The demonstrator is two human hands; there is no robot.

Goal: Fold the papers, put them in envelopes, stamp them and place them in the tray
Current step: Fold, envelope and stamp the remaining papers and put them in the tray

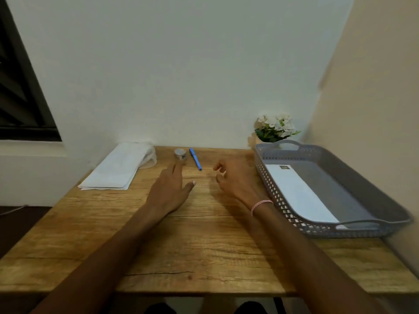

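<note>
A: What is on the wooden table (204,241)?

B: At the far left corner lies a stack of white papers (114,168), partly in a clear plastic cover. In the middle, near the wall, I see a small round stamp (180,153) and just beside it a blue pen (195,159). On the right stands a grey tray (371,177) with one white envelope (299,193) lying flat inside.

A: And the hands?

B: Both are empty. The left hand (169,191) is stretched flat with fingers pointing to the stamp, almost touching it. The right hand (238,180) has loosely curled fingers and a pink bracelet (260,205) on the wrist. Behind the tray is a pot of white flowers (275,128).
</note>
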